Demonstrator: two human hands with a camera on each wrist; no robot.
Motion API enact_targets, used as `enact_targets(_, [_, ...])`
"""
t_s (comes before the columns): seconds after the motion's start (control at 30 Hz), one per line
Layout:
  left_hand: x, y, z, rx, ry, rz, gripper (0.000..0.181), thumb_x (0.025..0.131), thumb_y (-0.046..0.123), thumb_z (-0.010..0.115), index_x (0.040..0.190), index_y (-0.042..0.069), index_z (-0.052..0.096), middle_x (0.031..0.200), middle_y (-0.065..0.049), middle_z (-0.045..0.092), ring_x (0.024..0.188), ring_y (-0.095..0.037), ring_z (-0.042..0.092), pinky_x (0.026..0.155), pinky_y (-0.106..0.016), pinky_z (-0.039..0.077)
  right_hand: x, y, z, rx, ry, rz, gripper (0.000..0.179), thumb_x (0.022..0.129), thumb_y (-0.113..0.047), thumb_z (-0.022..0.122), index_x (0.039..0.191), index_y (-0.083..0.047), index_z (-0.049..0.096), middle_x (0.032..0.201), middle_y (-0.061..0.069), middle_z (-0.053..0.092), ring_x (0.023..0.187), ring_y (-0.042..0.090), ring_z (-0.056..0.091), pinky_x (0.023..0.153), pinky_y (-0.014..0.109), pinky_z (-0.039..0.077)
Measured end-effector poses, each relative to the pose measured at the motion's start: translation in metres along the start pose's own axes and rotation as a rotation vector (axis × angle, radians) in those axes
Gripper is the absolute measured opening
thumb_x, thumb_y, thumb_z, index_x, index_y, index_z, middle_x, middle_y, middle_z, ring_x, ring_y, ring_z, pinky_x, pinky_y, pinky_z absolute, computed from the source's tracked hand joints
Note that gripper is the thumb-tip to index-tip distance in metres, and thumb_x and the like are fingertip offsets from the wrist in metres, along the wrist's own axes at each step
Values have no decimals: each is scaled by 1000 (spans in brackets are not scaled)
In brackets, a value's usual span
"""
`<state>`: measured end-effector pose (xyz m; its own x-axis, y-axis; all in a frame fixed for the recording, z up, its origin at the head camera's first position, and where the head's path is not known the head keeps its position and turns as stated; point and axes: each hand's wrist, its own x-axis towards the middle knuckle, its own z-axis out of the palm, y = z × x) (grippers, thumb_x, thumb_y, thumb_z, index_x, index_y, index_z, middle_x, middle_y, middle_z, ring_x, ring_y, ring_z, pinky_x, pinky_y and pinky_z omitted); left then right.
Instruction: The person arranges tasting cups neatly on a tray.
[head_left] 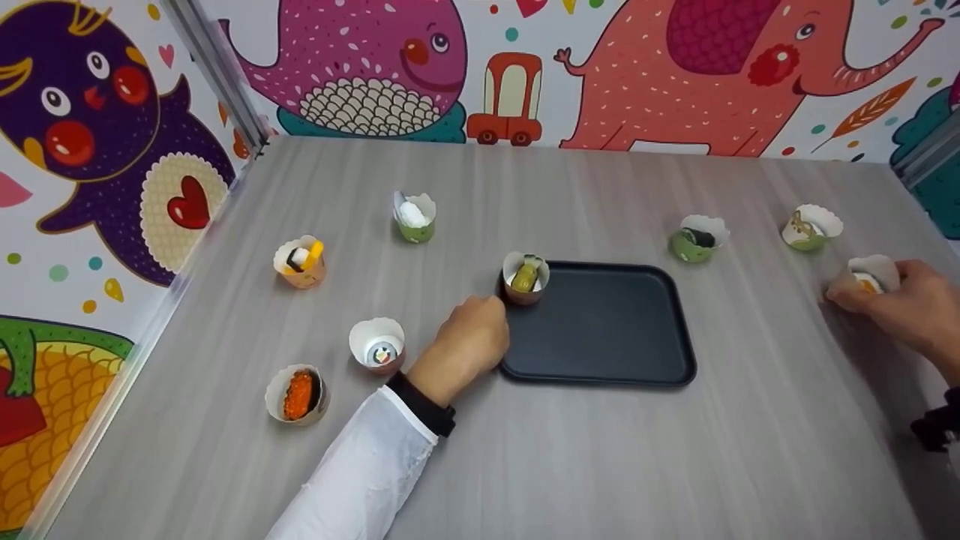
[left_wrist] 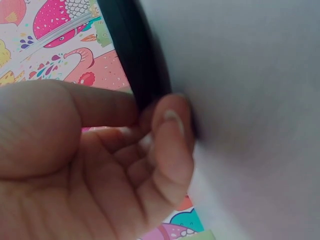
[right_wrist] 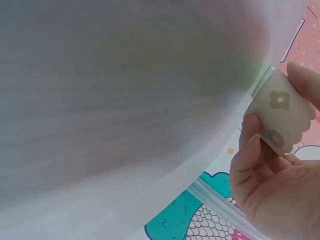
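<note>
In the head view my left hand (head_left: 469, 341) is at the left edge of a black rectangular tray (head_left: 600, 322). The left wrist view has its curled fingers and thumb meeting at the rim of the tray (left_wrist: 132, 55), pinching it. A brown paper baking cup (head_left: 525, 277) with a green-topped sushi piece stands at the tray's upper left corner. Far to the right, my right hand (head_left: 911, 304) grips a paper cup (head_left: 874, 274) with something white and orange inside. Up close, the cup's pale side (right_wrist: 280, 107) with a flower print sits between thumb and fingers.
On the left stand cups with orange roe sushi (head_left: 298, 395), a round printed piece (head_left: 379, 345), yellow-topped sushi (head_left: 300, 261) and a white piece (head_left: 414, 216). Green cups at right include one with dark contents (head_left: 697, 238) and another (head_left: 812, 227). Printed walls border the table.
</note>
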<state>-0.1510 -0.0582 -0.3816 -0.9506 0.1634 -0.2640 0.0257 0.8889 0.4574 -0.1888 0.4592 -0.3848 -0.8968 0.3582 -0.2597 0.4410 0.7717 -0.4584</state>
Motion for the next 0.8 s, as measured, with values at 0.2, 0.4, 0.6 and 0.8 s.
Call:
enact_targets(0.2, [0,0,0,2,-14,-12,21,106,10,53,110,-2,70,114,-20,72,105,-34,70,85,-49,57,-6,-5,1,-9,12,-27,112,93,-61,69,154,16,15,143,43,31,115,54,41,104,70,42])
enact_targets(0.4, [-1,0,0,2,4,2,20,105,8,54,108,-2,70,112,-21,72,104,-36,70,86,-50,56,-10,-14,4,18,33,-51,111,92,-61,71,153,16,18,143,43,33,117,55,41,106,71,41])
enact_targets(0.6, [-1,0,0,13,17,14,19,104,6,54,107,-2,70,110,-21,72,103,-38,70,85,-50,57,-15,-25,9,28,51,-112,107,94,-56,71,153,17,20,145,43,33,121,56,38,106,71,40])
enact_targets(0.8, [0,0,0,13,13,9,18,104,7,54,106,-2,70,110,-21,72,101,-37,70,84,-50,57,-23,-43,12,23,53,-157,104,94,-58,71,150,17,25,143,41,36,120,53,40,99,62,48])
